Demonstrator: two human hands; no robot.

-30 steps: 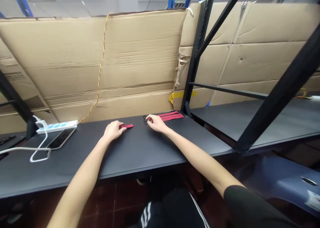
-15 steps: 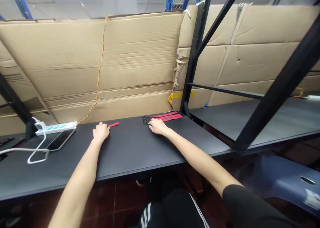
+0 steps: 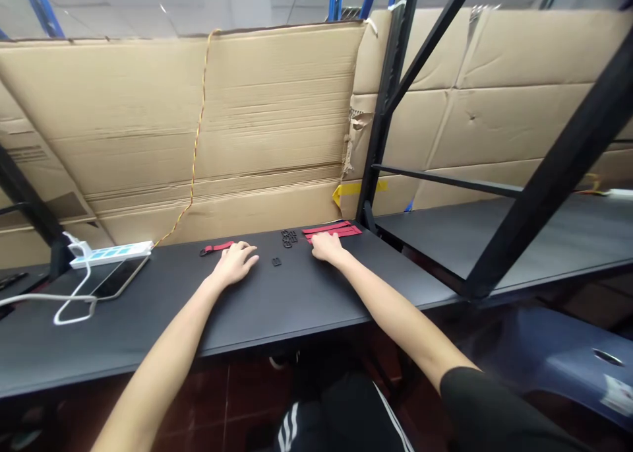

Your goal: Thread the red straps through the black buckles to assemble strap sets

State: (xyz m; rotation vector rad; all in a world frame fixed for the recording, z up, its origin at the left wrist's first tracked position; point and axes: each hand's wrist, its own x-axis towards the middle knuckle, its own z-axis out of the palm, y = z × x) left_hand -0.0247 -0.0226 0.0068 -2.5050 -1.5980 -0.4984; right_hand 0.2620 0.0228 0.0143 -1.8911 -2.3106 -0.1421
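As I look down through the head camera, I get the matte black tabletop (image 3: 277,300) as a long band, its straight front edge well nearer to me than both hands. The left hand (image 3: 236,263) is palm down and loosely spread, thumb apart from the fingers, gripping nothing that I can make out. It covers the right end of a short red fabric strap (image 3: 217,247), which has a small black buckle (image 3: 202,251) at its left end; I cannot tell whether the fingers touch the strap. Between the hands, with room on either side, lies a single black rectangular buckle (image 3: 276,262). Behind it and to the right, near the back edge, sits a cluster of small black buckles (image 3: 289,238).

The right hand (image 3: 325,246) curls downward over the left part of some flat red fabric straps (image 3: 349,229); its fingertips are hidden, so I can't say whether it pinches one. Brown corrugated cardboard (image 3: 271,135) walls off the back, and a black metal upright post (image 3: 370,185) bounds the back right corner, just beyond the straps. On the left, well apart from the left hand, a white power strip (image 3: 128,249) and a dark flat phone-like slab (image 3: 119,278) take up the tabletop.
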